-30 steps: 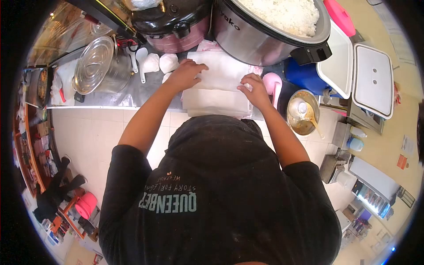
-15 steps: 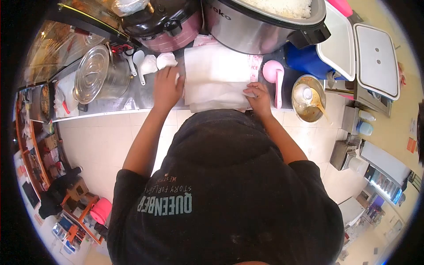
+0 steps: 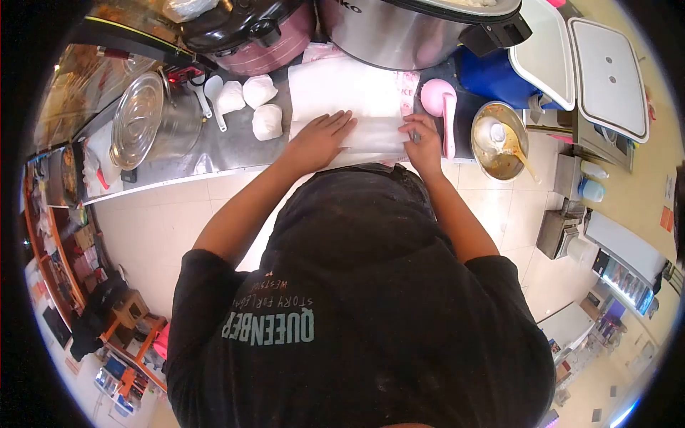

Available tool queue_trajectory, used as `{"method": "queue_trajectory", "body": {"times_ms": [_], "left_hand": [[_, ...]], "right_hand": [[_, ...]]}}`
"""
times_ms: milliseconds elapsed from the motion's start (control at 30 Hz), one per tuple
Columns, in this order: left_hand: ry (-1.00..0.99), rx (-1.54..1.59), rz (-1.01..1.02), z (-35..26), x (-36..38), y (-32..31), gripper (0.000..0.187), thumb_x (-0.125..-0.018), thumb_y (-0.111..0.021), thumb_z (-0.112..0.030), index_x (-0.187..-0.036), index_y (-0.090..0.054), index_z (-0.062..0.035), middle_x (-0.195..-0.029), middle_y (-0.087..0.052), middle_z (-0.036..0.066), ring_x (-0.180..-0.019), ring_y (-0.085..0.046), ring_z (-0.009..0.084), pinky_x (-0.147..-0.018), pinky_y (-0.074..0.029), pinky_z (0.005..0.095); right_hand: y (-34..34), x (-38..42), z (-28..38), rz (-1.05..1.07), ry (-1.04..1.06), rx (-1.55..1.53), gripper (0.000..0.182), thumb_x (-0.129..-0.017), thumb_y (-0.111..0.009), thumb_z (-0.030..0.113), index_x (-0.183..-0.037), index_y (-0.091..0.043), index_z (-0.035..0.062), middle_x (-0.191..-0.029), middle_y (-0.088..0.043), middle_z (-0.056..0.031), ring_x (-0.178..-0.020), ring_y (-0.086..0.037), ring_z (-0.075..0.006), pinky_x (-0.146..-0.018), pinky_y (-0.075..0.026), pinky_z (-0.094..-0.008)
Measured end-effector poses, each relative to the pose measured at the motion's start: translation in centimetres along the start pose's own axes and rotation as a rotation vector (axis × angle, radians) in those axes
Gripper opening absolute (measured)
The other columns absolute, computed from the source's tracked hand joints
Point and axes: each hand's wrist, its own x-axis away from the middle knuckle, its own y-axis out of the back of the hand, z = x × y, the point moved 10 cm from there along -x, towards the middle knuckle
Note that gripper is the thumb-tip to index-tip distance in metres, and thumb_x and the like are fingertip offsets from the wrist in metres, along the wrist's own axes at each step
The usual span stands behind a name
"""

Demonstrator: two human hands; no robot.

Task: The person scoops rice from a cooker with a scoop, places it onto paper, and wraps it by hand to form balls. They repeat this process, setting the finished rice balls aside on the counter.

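Note:
White paper sheets (image 3: 342, 89) lie on the steel counter in front of me, with a folded or rolled band across their near part. My left hand (image 3: 321, 141) rests on the left of that band, palm down and fingers stretched out. At the band's right end is my right hand (image 3: 424, 139), its fingers bent and a little apart at the paper's edge. Just left of the sheets sit white wrapped bundles (image 3: 267, 122). To the right lies a pink scoop (image 3: 449, 125) with a round bowl.
A silver rice cooker (image 3: 399, 32) and a pink cooker (image 3: 267, 50) stand behind the paper. On the right are a metal bowl (image 3: 492, 167) with a spoon and a blue container (image 3: 492, 82). A lidded glass pot (image 3: 178, 128) and white spoons stand left.
My left hand has moved right from the wrapped bundles onto the paper, uncovering a third bundle. The near part of the paper now forms a narrower band. The view has shifted slightly.

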Motion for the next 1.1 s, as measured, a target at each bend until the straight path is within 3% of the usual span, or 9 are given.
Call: {"method": "queue_trajectory", "body": {"times_ms": [133,200,267,367,500,700,867,1000,1100], "left_hand": [[-0.086,-0.089,-0.078,-2.0,2.6,0.5,0.064,-0.098,-0.067,-0.029,-0.156,-0.045,-0.0109,-0.163,-0.043,0.011,-0.151,-0.040,0.0302,-0.124,-0.032,0.0460],[-0.128,-0.029,-0.090,-2.3,3.8,0.1,0.066,-0.095,-0.072,-0.026,-0.154,-0.047,-0.0103,-0.162,-0.045,0.012,-0.150,-0.042,0.0305,-0.123,-0.035,0.0445],[-0.083,0.165,-0.204,-1.2,5.1,0.1,0.063,-0.092,-0.076,-0.022,-0.149,-0.053,-0.0092,-0.157,-0.051,0.014,-0.146,-0.047,0.0313,-0.119,-0.041,0.0431],[0.131,0.349,-0.351,0.9,6.3,0.2,0.054,-0.088,-0.080,-0.018,-0.138,-0.062,-0.0074,-0.143,-0.062,0.013,-0.133,-0.058,0.0323,-0.109,-0.050,0.0414],[0.238,0.384,-0.475,3.3,6.8,-0.2,0.036,-0.087,-0.081,-0.015,-0.120,-0.070,-0.0050,-0.119,-0.072,0.013,-0.112,-0.067,0.0336,-0.096,-0.054,0.0423],[0.233,0.442,-0.335,5.9,4.6,-0.7,0.015,-0.090,-0.077,-0.018,-0.094,-0.075,-0.0039,-0.097,-0.072,0.014,-0.092,-0.067,0.0373,-0.084,-0.054,0.0441],[0.378,0.333,-0.153,7.7,3.1,-0.6,0.016,-0.089,-0.076,-0.019,-0.095,-0.075,-0.0041,-0.095,-0.069,0.014,-0.096,-0.066,0.0361,-0.086,-0.053,0.0455],[0.311,-0.005,-0.372,6.1,0.5,3.8,0.025,-0.084,-0.078,-0.017,-0.106,-0.073,-0.0061,-0.095,-0.069,0.013,-0.106,-0.065,0.0317,-0.090,-0.053,0.0460],[-0.083,-0.148,0.020,3.7,-3.2,1.9,0.032,-0.083,-0.076,-0.014,-0.113,-0.070,-0.0077,-0.100,-0.070,0.011,-0.110,-0.064,0.0293,-0.090,-0.055,0.0452]], "right_hand": [[0.8,0.4,5.7,-0.002,0.219,0.122,0.038,-0.079,-0.063,-0.006,-0.115,-0.072,0.0043,-0.125,-0.068,-0.0133,-0.116,-0.063,-0.0365,-0.101,-0.051,-0.0448],[-2.3,0.9,8.5,0.260,0.286,0.018,0.041,-0.081,-0.066,-0.004,-0.122,-0.069,0.0040,-0.127,-0.068,-0.0141,-0.120,-0.062,-0.0360,-0.103,-0.052,-0.0443],[-4.9,1.8,9.4,0.414,0.350,-0.011,0.043,-0.084,-0.073,0.002,-0.127,-0.069,0.0049,-0.130,-0.067,-0.0151,-0.122,-0.063,-0.0337,-0.103,-0.053,-0.0414],[-5.7,2.3,5.7,0.403,0.132,0.027,0.045,-0.083,-0.079,0.007,-0.127,-0.069,0.0054,-0.130,-0.067,-0.0154,-0.122,-0.063,-0.0336,-0.102,-0.054,-0.0403],[-6.2,2.3,4.8,0.350,0.245,0.071,0.037,-0.084,-0.081,0.009,-0.119,-0.071,0.0045,-0.120,-0.069,-0.0146,-0.114,-0.065,-0.0350,-0.097,-0.055,-0.0413],[-7.5,0.3,1.7,0.397,0.086,0.109,0.024,-0.089,-0.078,0.016,-0.108,-0.072,0.0028,-0.107,-0.069,-0.0153,-0.097,-0.066,-0.0371,-0.083,-0.054,-0.0444],[-7.8,-1.5,0.4,0.447,-0.132,0.309,0.030,-0.084,-0.082,0.021,-0.107,-0.071,0.0047,-0.107,-0.068,-0.0161,-0.097,-0.066,-0.0358,-0.085,-0.053,-0.0444],[-7.2,-4.7,7.3,0.260,0.366,0.526,0.043,-0.074,-0.088,0.023,-0.109,-0.069,0.0072,-0.107,-0.069,-0.0121,-0.107,-0.068,-0.0318,-0.094,-0.051,-0.0464],[-13.1,-5.1,5.3,0.874,0.371,0.633,0.044,-0.074,-0.086,0.018,-0.113,-0.069,0.0073,-0.113,-0.071,-0.0121,-0.109,-0.068,-0.0316,-0.096,-0.051,-0.0448]]}}
